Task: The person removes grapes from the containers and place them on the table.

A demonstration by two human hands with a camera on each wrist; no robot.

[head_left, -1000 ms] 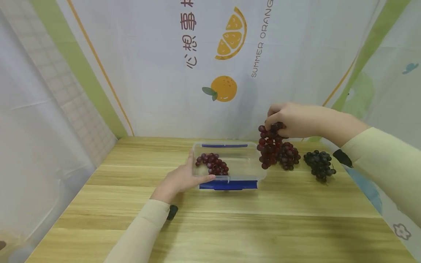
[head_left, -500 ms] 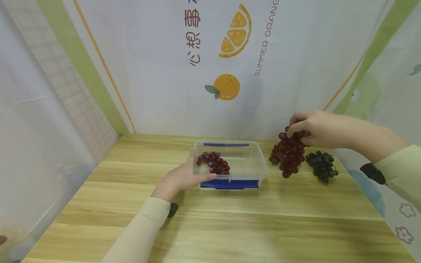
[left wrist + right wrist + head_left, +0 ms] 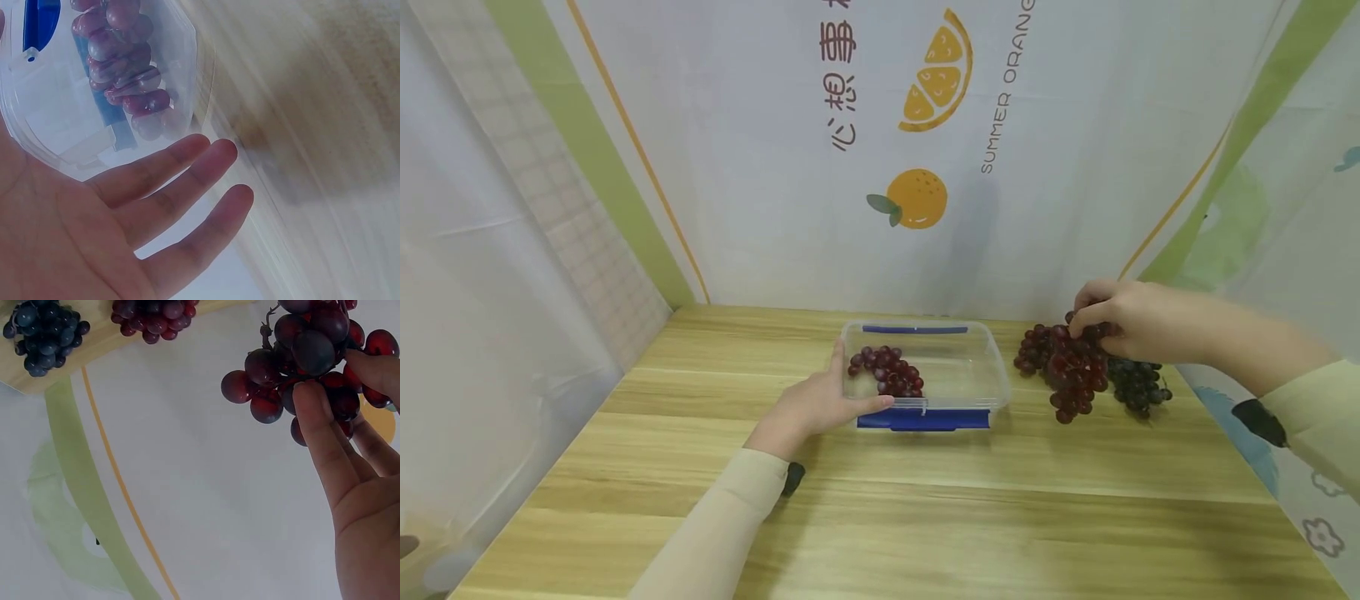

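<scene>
My left hand (image 3: pixel 820 407) rests against the left front corner of a clear plastic food container (image 3: pixel 958 371) with blue clips, thumb along its front rim. In the left wrist view three of its fingers (image 3: pixel 181 178) are stretched out beside the box wall. Inside the container, on its left side, lies a bunch of red grapes (image 3: pixel 895 375). My right hand (image 3: pixel 1138 323) pinches the top of another bunch of red grapes (image 3: pixel 1077 379), which hangs to the right of the container. In the right wrist view the thumb and fingertips hold this bunch (image 3: pixel 312 353) among its stems.
Behind the held grapes sits a further red bunch (image 3: pixel 1034 348); a black bunch (image 3: pixel 1138 385), partly covered, lies at the right. All stand on a wooden table (image 3: pixel 880 517). A white printed curtain (image 3: pixel 760 208) hangs right behind the table's back edge.
My right hand has moved right and lower with its red grapes, from beside the container's right rim to in front of the other bunches. The left hand stays at the container.
</scene>
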